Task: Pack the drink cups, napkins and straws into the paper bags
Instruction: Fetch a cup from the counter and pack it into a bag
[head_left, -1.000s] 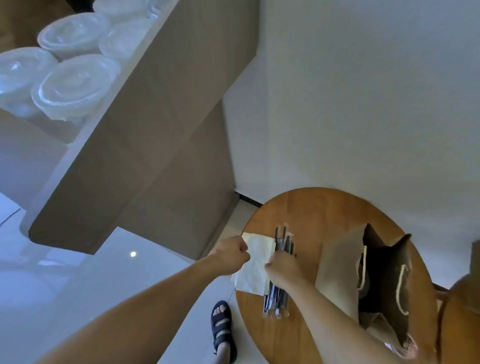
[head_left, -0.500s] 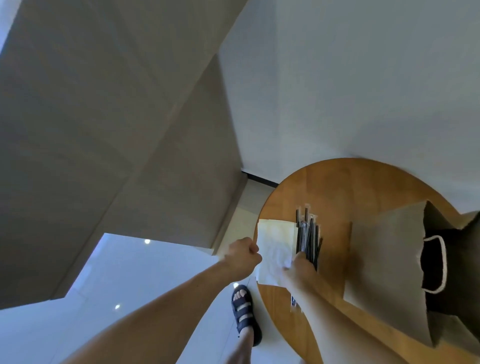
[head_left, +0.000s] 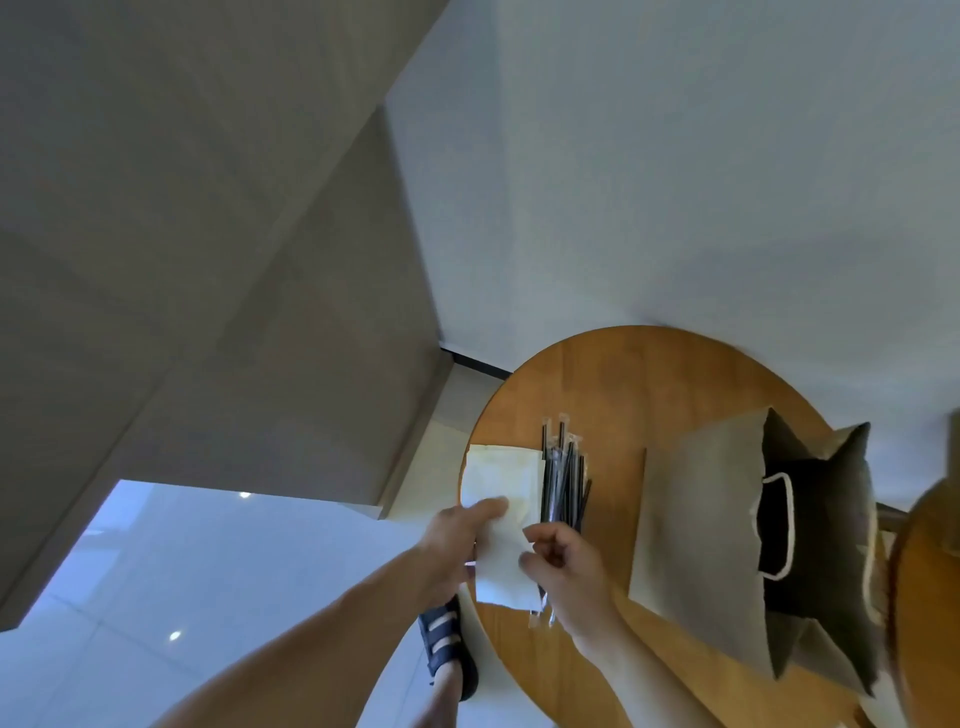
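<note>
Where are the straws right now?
Head view, lower centre: the straws lie on the round table, between the napkins on the left and the paper bag on the right.

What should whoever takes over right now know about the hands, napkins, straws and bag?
Left hand: fingers flat on the white paper napkin stack, which overhangs the edge of the round wooden table.
Right hand: seems to pinch the stack's right edge.
Black straws in clear wrappers: loose bundle just right of the napkins, not held.
Brown paper bag with white rope handles: right of the straws, mouth open, inside too dark to read.
Done: nothing visibly packed.
Left: napkins and straws into the bag; cups are out of view.
</note>
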